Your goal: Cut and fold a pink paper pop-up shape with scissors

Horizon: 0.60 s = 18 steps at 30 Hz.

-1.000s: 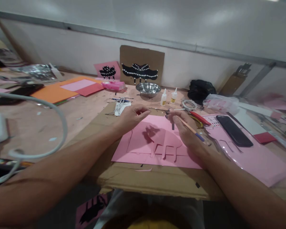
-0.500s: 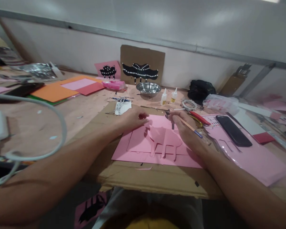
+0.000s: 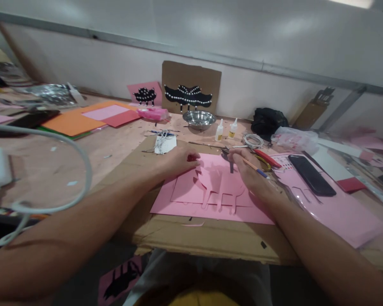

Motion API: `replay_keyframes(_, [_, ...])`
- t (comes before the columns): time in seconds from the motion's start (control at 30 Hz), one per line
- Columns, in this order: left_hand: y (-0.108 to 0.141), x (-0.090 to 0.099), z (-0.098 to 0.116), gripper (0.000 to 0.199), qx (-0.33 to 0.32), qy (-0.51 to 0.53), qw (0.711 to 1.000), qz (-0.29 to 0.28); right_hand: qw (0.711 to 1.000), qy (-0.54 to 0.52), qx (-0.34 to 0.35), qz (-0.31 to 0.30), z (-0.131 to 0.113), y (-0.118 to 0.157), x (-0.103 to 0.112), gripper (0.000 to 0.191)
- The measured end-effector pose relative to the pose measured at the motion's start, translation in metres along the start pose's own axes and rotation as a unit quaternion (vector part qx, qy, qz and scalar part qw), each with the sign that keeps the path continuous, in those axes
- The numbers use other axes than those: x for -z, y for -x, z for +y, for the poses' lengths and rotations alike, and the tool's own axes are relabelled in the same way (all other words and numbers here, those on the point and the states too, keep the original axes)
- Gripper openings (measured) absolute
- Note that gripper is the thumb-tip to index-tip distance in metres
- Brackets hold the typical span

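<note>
My right hand [image 3: 247, 170] is closed around a slim pencil [image 3: 258, 170] with an orange-brown shaft and a blue end; its tip is hidden by my fingers. A small black strip [image 3: 231, 166] lies just left of those fingers. On the far left part of the pink paper [image 3: 166, 206] rests my left hand [image 3: 181, 160], fingers loosely bent, thumb and forefinger apart. Between both hands is a pink paper cutout [image 3: 213, 182] with a rounded body and narrow legs, partly lifted from the sheet. A brown cardboard sheet [image 3: 217, 242] lies under the papers.
A steel bowl [image 3: 199, 120] and two glue bottles [image 3: 219, 131] stand behind the paper. Red-handled pliers [image 3: 267, 158] lie right of my hand, near a black phone [image 3: 311, 175]. Coloured sheets [image 3: 73, 123] spread leftward. A white cable [image 3: 86, 170] loops at left.
My right hand and the pencil shift slightly, with the pencil's blue end a little further left. My left hand stays in about the same place on the paper.
</note>
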<state>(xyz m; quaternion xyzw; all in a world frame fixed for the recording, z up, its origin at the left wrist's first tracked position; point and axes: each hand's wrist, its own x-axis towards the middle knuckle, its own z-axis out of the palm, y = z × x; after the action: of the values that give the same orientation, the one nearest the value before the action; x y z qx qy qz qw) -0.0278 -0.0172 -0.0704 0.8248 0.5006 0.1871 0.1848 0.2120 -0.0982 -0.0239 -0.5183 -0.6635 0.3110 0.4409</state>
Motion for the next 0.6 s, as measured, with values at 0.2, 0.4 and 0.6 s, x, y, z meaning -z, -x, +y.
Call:
replay_keyframes(0.2, [0.000, 0.001, 0.001, 0.023, -0.008, 0.007, 1.000, -0.002, 0.999, 0.000, -0.034, 0.004, 0.001, -0.001, 0.000, 0.020])
replay_keyframes(0.4, [0.001, 0.001, 0.000, 0.026, -0.020, 0.018, 1.000, -0.002, 0.999, 0.036, -0.022, -0.004, -0.012, 0.004, 0.004, 0.023])
replay_keyframes(0.6, [0.001, 0.000, -0.001, 0.028, -0.020, 0.014, 1.000, -0.004, 1.000, -0.002, -0.025, -0.006, -0.008, 0.004, 0.005, 0.021])
